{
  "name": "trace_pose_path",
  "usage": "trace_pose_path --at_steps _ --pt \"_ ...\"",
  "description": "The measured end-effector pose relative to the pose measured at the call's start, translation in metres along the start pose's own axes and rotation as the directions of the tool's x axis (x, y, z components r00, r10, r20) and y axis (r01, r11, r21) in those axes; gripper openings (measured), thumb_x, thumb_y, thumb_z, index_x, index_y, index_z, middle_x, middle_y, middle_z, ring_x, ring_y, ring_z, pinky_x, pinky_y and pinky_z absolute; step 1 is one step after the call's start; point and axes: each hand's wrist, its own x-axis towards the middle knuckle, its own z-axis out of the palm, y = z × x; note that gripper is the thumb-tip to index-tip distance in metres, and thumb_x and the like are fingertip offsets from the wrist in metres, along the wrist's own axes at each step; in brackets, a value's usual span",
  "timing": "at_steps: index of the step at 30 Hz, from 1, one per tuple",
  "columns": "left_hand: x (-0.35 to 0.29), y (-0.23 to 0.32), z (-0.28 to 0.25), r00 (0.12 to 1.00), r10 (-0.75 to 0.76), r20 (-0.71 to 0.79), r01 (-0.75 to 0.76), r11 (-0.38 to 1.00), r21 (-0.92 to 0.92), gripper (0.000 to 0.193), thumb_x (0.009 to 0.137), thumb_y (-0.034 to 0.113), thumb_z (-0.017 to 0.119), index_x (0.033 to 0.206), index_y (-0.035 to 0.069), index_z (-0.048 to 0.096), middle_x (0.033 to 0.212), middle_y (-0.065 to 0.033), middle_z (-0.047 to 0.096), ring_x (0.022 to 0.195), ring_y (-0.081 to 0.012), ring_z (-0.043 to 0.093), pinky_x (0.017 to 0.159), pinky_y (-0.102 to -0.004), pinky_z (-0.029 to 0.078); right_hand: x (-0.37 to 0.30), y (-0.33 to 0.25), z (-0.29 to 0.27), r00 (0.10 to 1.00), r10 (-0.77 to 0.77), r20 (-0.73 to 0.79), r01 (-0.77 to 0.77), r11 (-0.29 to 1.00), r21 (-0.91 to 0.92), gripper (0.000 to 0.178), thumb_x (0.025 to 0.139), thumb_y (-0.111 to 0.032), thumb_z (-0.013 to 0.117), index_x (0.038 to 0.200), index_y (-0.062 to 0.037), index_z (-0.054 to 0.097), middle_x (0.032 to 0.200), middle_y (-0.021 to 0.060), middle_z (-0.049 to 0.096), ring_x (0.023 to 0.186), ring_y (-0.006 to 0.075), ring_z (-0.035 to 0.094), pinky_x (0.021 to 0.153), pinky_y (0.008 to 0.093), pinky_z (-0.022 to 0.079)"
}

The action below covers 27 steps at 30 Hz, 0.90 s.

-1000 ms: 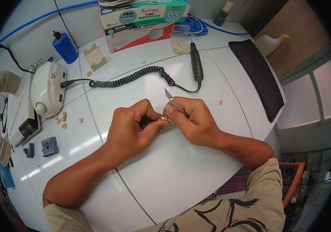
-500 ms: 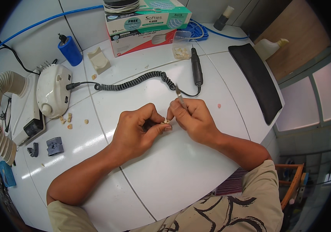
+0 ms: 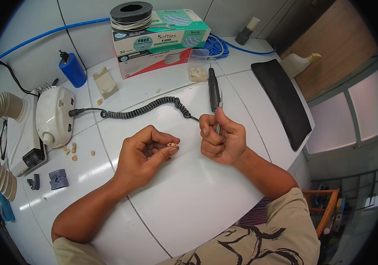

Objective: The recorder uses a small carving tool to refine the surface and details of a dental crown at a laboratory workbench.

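Observation:
Between the thumb and fingers of my left hand [image 3: 140, 154] is a small cream tooth-shaped piece [image 3: 171, 145], its upper part showing past the fingertips. My right hand [image 3: 225, 139] is closed around a slim metal knife [image 3: 221, 100] with a narrow pointed blade. The blade points up and away from me, and the fingers cover most of the handle. A gap separates the two hands, so the knife is apart from the piece. Just beyond the right hand lies a black rotary handpiece [image 3: 214, 90], its lower end close behind the knife.
A coiled black cord [image 3: 142, 110] runs to a white control unit [image 3: 56, 117]. Cream bits [image 3: 73, 148] and grey blocks [image 3: 58, 179] lie at left. Stacked boxes [image 3: 162, 46] carrying a wire spool [image 3: 131, 17], a small clear container [image 3: 197, 70] and a black pad [image 3: 281, 101] stand farther back.
My hands have moved apart. The right has turned, lifting the knife upright away from the piece. The left still pinches the piece. The whole view has shifted slightly.

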Motion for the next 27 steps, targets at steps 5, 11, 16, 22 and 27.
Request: trace_pose_path --at_steps 5,11,16,22,27 --pt "0.001 0.0 -0.002 0.999 -0.038 -0.008 0.037 0.995 -0.091 0.012 0.106 0.002 0.072 0.116 -0.001 0.065 0.119 -0.0161 0.077 0.11 -0.0227 0.079 0.086 -0.0316 0.065 0.001 0.001 0.001 1.0 0.0 -0.024 0.0 1.0 0.003 0.069 0.119 -0.061 0.025 0.114 -0.0036 0.063 0.063 -0.0073 0.028 0.048 0.0072 0.025 0.049 0.0262 0.027" --pt "0.002 -0.001 -0.004 0.998 -0.041 -0.04 0.034 0.987 -0.159 0.02 0.108 0.004 0.07 0.126 -0.004 0.067 0.115 -0.0142 0.077 0.106 -0.0219 0.079 0.087 -0.0316 0.066 0.001 0.0 0.008 0.993 0.031 -0.113 -0.041 0.995 -0.087 0.08 0.117 -0.066 0.022 0.135 0.0025 0.058 0.065 -0.0059 0.031 0.05 0.0065 0.028 0.051 0.0256 0.028" --pt "0.007 0.002 -0.005 0.994 -0.101 -0.043 0.094 0.984 -0.15 0.024 0.107 0.002 0.072 0.128 -0.005 0.067 0.118 -0.0135 0.076 0.11 -0.0198 0.077 0.096 -0.032 0.064 0.005 0.0 0.02 0.981 0.047 -0.189 -0.071 0.99 -0.12 0.089 0.115 -0.071 0.02 0.152 0.0048 0.049 0.067 -0.0048 0.033 0.052 0.0068 0.029 0.053 0.0258 0.029" --pt "0.001 0.0 -0.006 0.997 -0.072 -0.041 0.071 0.997 -0.041 0.031 0.101 -0.007 0.073 0.132 -0.005 0.067 0.126 -0.0133 0.073 0.115 -0.0152 0.073 0.103 -0.0313 0.06 0.001 0.005 0.03 0.957 -0.139 -0.255 0.012 0.896 -0.445 0.073 0.121 -0.054 0.028 0.151 0.0061 0.056 0.071 -0.0053 0.042 0.059 0.0064 0.034 0.058 0.0259 0.031" --pt "0.002 0.004 -0.004 1.0 -0.031 0.002 0.031 0.999 0.039 0.036 0.099 -0.012 0.071 0.134 -0.005 0.068 0.131 -0.0137 0.07 0.113 -0.0137 0.071 0.103 -0.0312 0.06 -0.013 -0.002 0.031 0.918 -0.363 -0.157 -0.032 0.328 -0.944 0.027 0.114 -0.011 0.055 0.124 0.0062 0.074 0.075 -0.0007 0.057 0.063 0.0071 0.042 0.059 0.026 0.033"
